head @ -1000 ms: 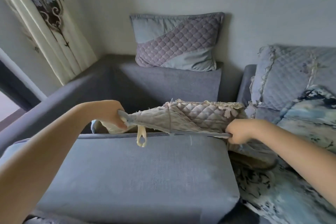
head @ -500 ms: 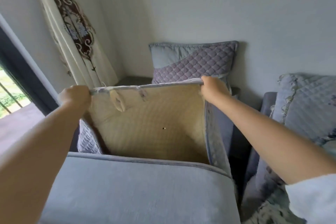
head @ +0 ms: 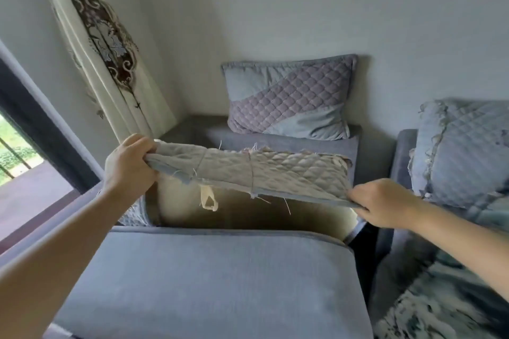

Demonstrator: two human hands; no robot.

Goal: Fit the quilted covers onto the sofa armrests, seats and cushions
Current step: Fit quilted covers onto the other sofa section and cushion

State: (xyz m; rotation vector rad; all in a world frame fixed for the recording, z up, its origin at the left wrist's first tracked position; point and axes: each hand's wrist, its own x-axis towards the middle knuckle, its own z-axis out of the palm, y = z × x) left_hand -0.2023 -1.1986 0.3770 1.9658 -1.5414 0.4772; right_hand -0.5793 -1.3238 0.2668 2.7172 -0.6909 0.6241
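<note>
Quilted cloth cover [head: 256,170], frayed edges, seemingly matt; seat cushion [head: 209,281] smooth woven fabric.

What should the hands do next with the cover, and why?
Probably draw the cover toward the body and lower it onto the bare seat cushion: the left hand and right hand grip its near corners, holding it open above the cushion's far edge.

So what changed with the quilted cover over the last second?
Both hands, left hand and right hand, lifted the quilted cover up off the seat cushion, opened it, then lowered it partway. Both grips unchanged; the pillow stayed put.
</note>
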